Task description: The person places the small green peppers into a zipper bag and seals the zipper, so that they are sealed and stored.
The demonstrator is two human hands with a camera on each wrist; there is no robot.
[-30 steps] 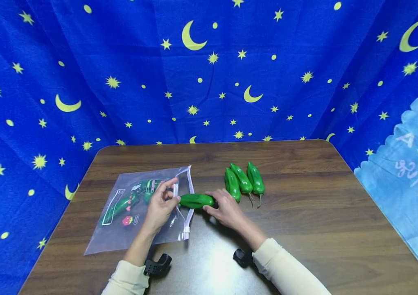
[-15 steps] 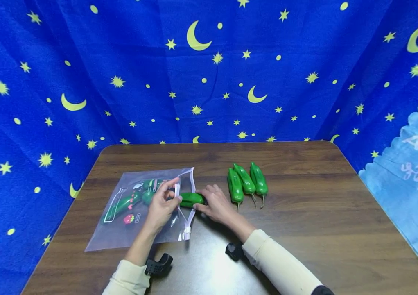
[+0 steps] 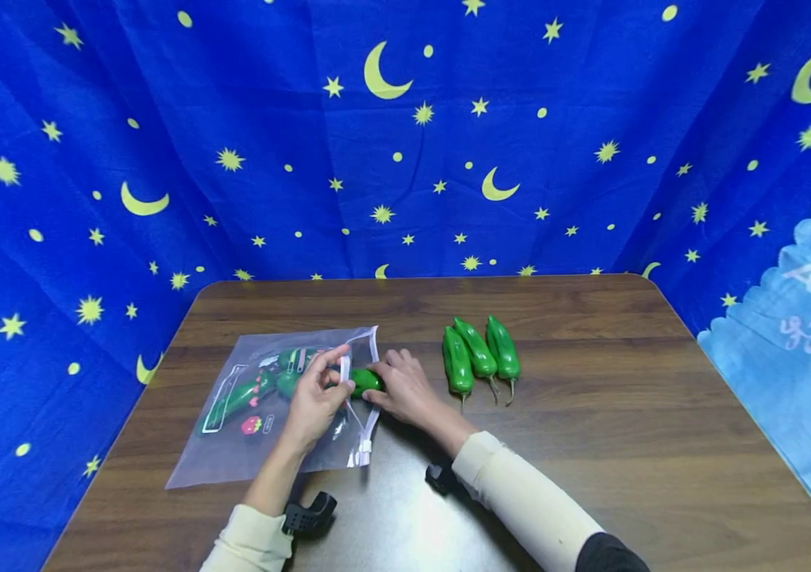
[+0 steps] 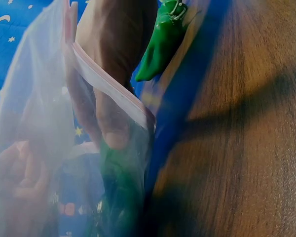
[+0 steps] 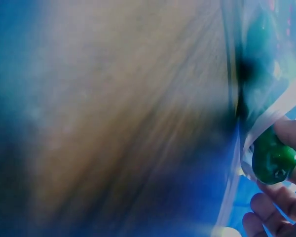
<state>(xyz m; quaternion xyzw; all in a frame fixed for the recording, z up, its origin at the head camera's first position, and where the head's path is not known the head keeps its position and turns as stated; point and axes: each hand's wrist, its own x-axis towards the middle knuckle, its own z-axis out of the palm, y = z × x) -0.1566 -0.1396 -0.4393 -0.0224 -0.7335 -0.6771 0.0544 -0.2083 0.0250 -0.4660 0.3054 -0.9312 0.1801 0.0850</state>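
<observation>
A clear zip bag [image 3: 215, 469] with printed pictures lies on the left of the table, its mouth facing right. Green peppers [image 3: 233, 401] show through its film. My left hand [image 3: 315, 401] pinches the upper edge of the mouth and lifts it. In my right hand [image 3: 405, 389] is a green pepper [image 3: 365, 382], gripped by its stem end and partly inside the mouth. The right wrist view shows this pepper [image 5: 274, 160] between thumb and fingers, beside the bag's white rim. Through the film, the left wrist view shows the right thumb [image 4: 113, 136] on the pepper.
Three green peppers [image 3: 474, 349] lie side by side right of the bag, stems toward me. The brown wooden table [image 3: 591, 445] reaches back to a blue curtain [image 3: 405, 143] with moons and stars. A white slider [image 3: 364, 453] sits at the bag's near corner.
My right hand has moved left, pushing the pepper from the bag's edge further into the mouth. My left hand keeps its pinch on the bag. The view has shifted slightly.
</observation>
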